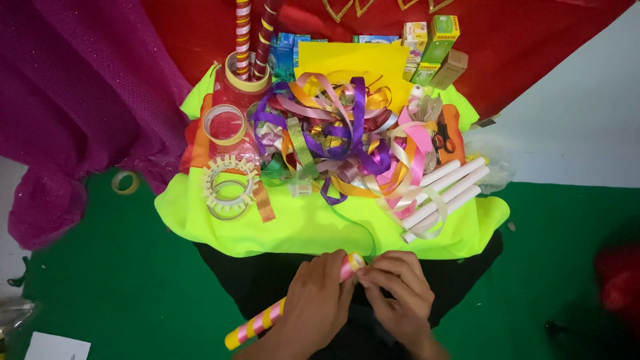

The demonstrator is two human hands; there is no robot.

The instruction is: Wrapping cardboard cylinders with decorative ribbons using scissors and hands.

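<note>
While both hands meet at its upper end, the pink-and-yellow striped stick (267, 317) sits low centre, slanting down-left out of the grip. Left hand (317, 303) wrapped closed around the stick; right hand (397, 293) pinching narrow at the tip, fingertips touching the left's. Just beyond the grip: neon yellow cloth (300, 227). Further out on it, ribbon pile (340, 133), white rolled sticks (447, 193) up-right, tape rolls (227, 187) up-left.

striped stick (257, 325) middle hidden (under left hand (319, 300)), boxes (433, 40) blurred
</note>
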